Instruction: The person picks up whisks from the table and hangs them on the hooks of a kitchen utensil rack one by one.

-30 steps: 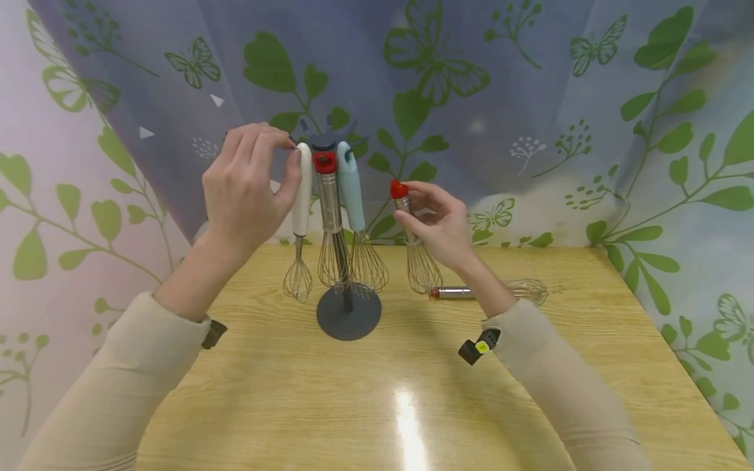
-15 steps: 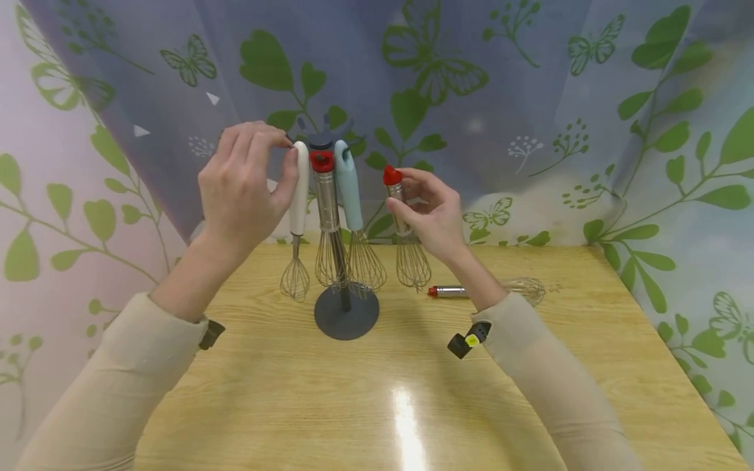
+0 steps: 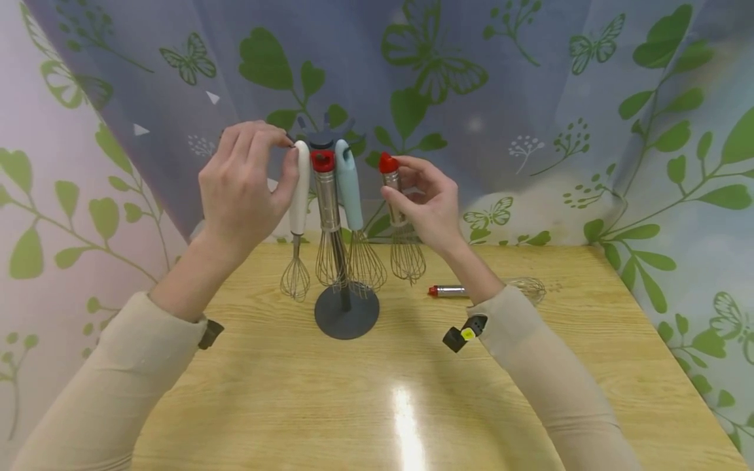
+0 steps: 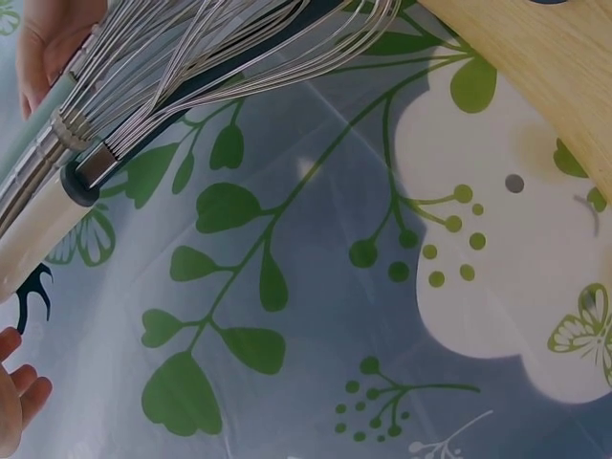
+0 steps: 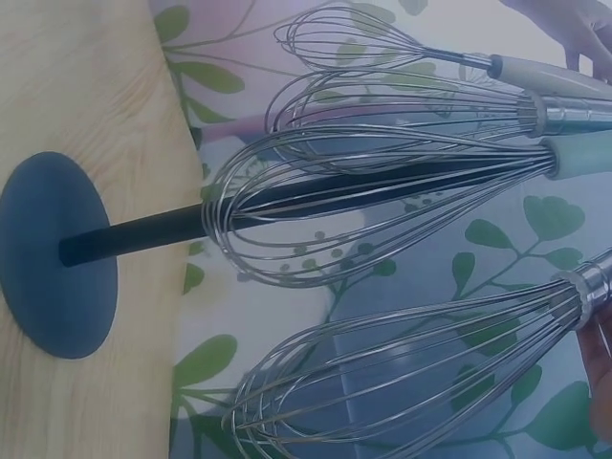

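Observation:
In the head view a dark utensil stand (image 3: pixel 347 322) bears three hanging whisks: a white-handled whisk (image 3: pixel 299 196), a steel-handled whisk with a red cap (image 3: pixel 326 196) and a light-blue-handled whisk (image 3: pixel 350 195). My left hand (image 3: pixel 241 176) is raised at the stand's left side, its thumb and fingertips pinching a hook tip beside the white handle's top. To the right of the stand, my right hand (image 3: pixel 430 206) holds another red-capped steel whisk (image 3: pixel 391 175) by its handle, wires downward. That whisk's wire loops (image 5: pixel 402 373) hang apart from the light-blue whisk's (image 5: pixel 316 210) in the right wrist view.
Behind the right forearm another red-capped whisk (image 3: pixel 450 291) lies on the wooden table (image 3: pixel 330 399). A curtain (image 3: pixel 512 98) with leaves and butterflies hangs at the table's back edge.
My right hand has lifted its whisk and carried it left toward the stand, and the whisk now hangs more upright. The left hand has kept its place at the hook.

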Motion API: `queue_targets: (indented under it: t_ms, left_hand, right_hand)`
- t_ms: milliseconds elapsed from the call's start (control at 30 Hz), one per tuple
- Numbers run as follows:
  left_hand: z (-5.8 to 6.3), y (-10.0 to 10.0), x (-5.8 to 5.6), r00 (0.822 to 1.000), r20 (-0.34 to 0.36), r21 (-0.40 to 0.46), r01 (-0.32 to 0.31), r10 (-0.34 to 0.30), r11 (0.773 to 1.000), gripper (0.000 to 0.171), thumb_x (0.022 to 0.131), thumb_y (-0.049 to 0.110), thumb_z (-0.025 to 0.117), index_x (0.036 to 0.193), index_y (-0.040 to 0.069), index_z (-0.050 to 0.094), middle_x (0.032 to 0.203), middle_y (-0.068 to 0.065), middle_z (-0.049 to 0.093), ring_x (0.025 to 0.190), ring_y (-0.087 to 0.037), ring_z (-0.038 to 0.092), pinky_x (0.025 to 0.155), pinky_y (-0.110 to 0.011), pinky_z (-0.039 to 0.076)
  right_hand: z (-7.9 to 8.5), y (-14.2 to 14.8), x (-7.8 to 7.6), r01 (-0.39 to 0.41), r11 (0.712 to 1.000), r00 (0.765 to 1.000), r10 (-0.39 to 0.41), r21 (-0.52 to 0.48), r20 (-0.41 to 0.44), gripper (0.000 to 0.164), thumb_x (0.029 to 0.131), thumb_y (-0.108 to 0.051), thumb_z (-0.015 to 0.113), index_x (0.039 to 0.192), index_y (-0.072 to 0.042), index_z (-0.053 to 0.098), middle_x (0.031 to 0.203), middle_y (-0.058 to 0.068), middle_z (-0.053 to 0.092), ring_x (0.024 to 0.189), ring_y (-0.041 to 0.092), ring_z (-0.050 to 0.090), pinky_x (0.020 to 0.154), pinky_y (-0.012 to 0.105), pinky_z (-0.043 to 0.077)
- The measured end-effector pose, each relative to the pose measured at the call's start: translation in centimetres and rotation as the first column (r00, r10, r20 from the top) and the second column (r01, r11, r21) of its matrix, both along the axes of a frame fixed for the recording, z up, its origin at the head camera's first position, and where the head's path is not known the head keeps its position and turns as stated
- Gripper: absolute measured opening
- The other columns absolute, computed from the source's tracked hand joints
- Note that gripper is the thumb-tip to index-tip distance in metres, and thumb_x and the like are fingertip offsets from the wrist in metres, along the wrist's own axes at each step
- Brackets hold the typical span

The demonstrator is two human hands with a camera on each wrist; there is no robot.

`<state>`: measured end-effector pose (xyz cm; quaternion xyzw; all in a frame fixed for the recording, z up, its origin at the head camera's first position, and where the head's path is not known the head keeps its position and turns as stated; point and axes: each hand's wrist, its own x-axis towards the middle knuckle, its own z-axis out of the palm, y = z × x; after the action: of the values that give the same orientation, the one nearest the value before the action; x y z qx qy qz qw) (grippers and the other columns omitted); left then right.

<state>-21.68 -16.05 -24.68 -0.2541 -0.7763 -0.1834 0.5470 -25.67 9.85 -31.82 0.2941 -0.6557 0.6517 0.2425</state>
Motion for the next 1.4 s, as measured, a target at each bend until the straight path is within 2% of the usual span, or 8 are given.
queue_targets:
  t_ms: [667, 967, 1400]
  left_hand:
    - [-0.1, 0.0, 0.0, 1.000, 0.013, 0.015, 0.000, -0.001, 1.000, 0.022, 0.103, 0.018, 0.060, 0.103, -0.002, 0.069, 0.107, -0.018, 0.076, 0.110, -0.036, 0.069, 0.068, -0.054, 0.059]
    - [-0.1, 0.0, -0.1, 1.000, 0.013, 0.014, 0.006, -0.006, 1.000, 0.022, 0.103, 0.018, 0.060, 0.102, -0.002, 0.069, 0.107, -0.018, 0.075, 0.110, -0.036, 0.069, 0.070, -0.054, 0.060]
    - [-0.1, 0.0, 0.0, 1.000, 0.010, 0.006, 0.008, -0.008, 1.000, 0.024, 0.104, 0.019, 0.058, 0.102, -0.003, 0.068, 0.106, -0.019, 0.075, 0.109, -0.037, 0.069, 0.069, -0.052, 0.059]
  right_hand:
    - [1.5, -1.1, -0.3, 0.003, 1.000, 0.999, -0.002, 0.021, -0.048, 0.043, 0.088, 0.005, 0.078, 0.129, 0.008, 0.066, 0.097, -0.019, 0.073, 0.086, 0.006, 0.068, 0.069, 0.022, 0.061]
    - [2.2, -1.2, -0.5, 0.025, 1.000, 0.996, -0.024, 0.014, -0.086, 0.041, 0.088, 0.005, 0.078, 0.127, 0.008, 0.067, 0.094, -0.019, 0.073, 0.081, 0.006, 0.066, 0.061, 0.021, 0.056]
    - [3.2, -1.2, -0.5, 0.016, 1.000, 0.993, -0.013, 0.026, -0.117, 0.041, 0.088, 0.004, 0.078, 0.127, 0.008, 0.068, 0.095, -0.020, 0.073, 0.082, 0.006, 0.065, 0.060, 0.021, 0.053]
